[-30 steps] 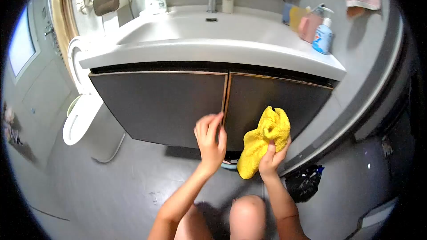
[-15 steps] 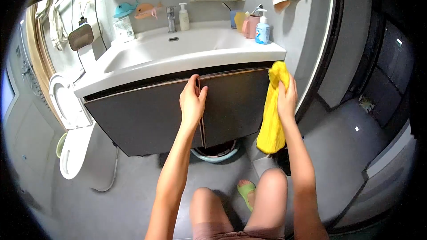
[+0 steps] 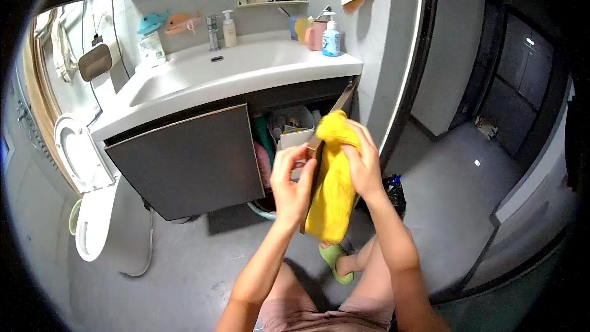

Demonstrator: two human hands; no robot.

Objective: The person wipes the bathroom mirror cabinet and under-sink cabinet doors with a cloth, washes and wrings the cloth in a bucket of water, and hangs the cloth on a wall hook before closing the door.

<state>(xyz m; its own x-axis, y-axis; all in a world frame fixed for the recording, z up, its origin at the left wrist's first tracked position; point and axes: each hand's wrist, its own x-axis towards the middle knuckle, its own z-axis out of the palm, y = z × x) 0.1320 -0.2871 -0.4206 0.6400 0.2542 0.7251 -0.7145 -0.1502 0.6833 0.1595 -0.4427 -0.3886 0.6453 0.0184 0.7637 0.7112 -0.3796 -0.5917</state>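
Observation:
The right cabinet door [image 3: 342, 98] under the sink is swung out toward me, seen nearly edge-on. My left hand [image 3: 291, 184] has its fingers wrapped on the top outer corner of that door. A yellow cloth [image 3: 332, 203] hangs from my right hand [image 3: 366, 169], pinched near its upper end. It lies close along the outer face of the door; whether it presses on it I cannot tell. Behind the door, a white bin of bottles and packets [image 3: 294, 117] shows inside the cabinet. The left cabinet door [image 3: 190, 166] is closed.
Above is the white sink [image 3: 276, 71] with a blue-labelled pump bottle [image 3: 331, 40] at its right. A toilet [image 3: 98, 221] stands left. A pale blue basin [image 3: 261, 211] sits under the cabinet, and a black bag [image 3: 394, 197] lies beside the wall at right.
The right cabinet door has been pulled open by my left hand, uncovering the items inside. My right hand has brought the yellow cloth leftward beside the door. The view has shifted right.

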